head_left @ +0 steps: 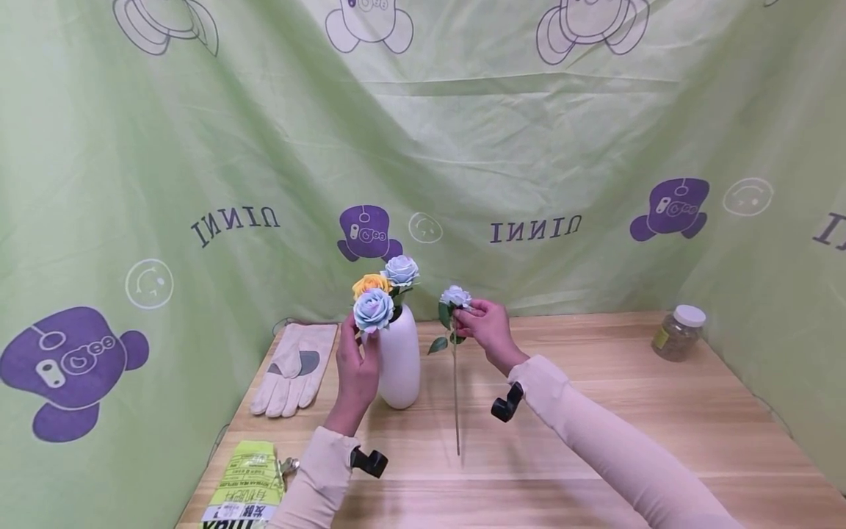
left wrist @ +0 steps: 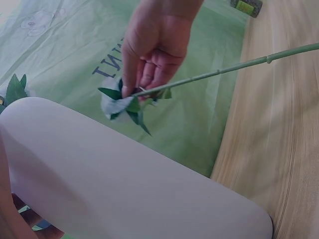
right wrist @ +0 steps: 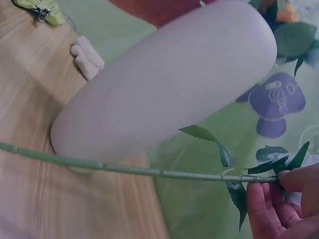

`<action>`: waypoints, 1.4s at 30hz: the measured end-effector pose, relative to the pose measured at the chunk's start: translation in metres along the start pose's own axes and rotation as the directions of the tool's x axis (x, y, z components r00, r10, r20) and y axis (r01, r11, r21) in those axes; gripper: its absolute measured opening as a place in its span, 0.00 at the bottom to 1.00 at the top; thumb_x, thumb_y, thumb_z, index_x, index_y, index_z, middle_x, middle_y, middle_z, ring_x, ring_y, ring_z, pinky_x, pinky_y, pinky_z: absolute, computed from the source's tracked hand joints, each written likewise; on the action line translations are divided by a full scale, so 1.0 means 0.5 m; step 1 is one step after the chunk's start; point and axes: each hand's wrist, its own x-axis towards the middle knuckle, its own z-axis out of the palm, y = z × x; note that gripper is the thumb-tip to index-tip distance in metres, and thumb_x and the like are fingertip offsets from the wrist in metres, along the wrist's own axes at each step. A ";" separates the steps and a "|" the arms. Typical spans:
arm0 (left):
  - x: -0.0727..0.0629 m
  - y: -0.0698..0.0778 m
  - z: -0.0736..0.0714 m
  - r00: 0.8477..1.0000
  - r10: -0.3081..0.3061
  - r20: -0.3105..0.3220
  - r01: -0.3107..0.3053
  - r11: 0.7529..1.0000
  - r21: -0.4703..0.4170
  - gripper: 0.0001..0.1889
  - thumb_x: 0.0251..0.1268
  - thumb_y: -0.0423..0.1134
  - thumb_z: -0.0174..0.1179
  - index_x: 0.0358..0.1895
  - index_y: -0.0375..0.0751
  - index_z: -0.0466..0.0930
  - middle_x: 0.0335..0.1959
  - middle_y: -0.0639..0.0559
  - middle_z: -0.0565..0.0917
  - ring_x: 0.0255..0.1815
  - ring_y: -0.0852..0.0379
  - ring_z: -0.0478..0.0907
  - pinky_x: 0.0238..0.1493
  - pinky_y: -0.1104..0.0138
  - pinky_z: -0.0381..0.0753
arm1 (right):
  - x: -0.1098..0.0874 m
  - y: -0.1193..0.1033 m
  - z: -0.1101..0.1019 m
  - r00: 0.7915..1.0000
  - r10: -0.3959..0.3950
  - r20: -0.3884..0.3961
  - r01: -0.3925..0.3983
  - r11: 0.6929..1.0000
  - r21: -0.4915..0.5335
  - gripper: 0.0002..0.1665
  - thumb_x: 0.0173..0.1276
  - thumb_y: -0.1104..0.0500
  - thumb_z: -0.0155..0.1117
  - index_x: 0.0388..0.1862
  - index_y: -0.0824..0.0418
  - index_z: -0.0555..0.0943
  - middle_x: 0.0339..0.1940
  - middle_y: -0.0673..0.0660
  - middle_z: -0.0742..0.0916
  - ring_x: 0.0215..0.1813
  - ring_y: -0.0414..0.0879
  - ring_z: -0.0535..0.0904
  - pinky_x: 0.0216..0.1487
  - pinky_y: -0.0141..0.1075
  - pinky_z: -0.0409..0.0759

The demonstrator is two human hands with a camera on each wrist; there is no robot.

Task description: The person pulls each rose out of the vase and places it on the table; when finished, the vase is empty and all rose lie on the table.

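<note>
A tall white vase stands on the wooden table with two light-blue roses and a yellow rose at its mouth. My left hand holds the vase's upper left side, just below the front blue rose; the vase partly hides its fingers in the left wrist view. To the right of the vase, my right hand pinches a pale-blue rose by the stem right under its bloom. Its long green stem hangs down, apart from the vase, with leaves near the top.
White work gloves lie at the back left of the table. A green-and-white printed bag is at the front left, beside a small metal object. A white-lidded jar stands back right. Green printed cloth surrounds the table.
</note>
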 end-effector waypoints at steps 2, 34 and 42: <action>0.000 0.000 0.000 1.000 0.004 -0.002 -0.004 1.000 0.002 0.23 0.74 0.31 0.50 0.68 0.23 0.62 0.61 0.27 0.73 0.63 0.34 0.71 0.63 0.37 0.72 | 0.005 0.009 -0.002 1.000 0.023 0.003 -0.023 1.000 -0.006 0.22 0.66 0.68 0.67 0.58 0.73 0.78 0.39 0.64 0.90 0.27 0.40 0.85 0.32 0.30 0.86; 0.002 0.001 -0.002 1.000 0.009 -0.003 -0.009 1.000 0.020 0.23 0.74 0.30 0.51 0.67 0.22 0.64 0.60 0.26 0.75 0.63 0.34 0.73 0.62 0.42 0.75 | 0.034 0.133 0.015 0.978 0.209 0.013 -0.209 0.978 0.002 0.21 0.65 0.69 0.67 0.57 0.76 0.78 0.42 0.73 0.89 0.23 0.40 0.85 0.30 0.30 0.86; 0.001 0.003 -0.003 1.000 0.010 -0.003 -0.010 1.000 0.016 0.23 0.74 0.30 0.51 0.67 0.23 0.64 0.61 0.27 0.75 0.64 0.34 0.73 0.63 0.42 0.75 | 0.036 0.149 0.021 0.976 0.217 0.007 -0.216 0.976 -0.022 0.19 0.65 0.70 0.67 0.53 0.76 0.78 0.40 0.72 0.89 0.21 0.40 0.84 0.28 0.30 0.85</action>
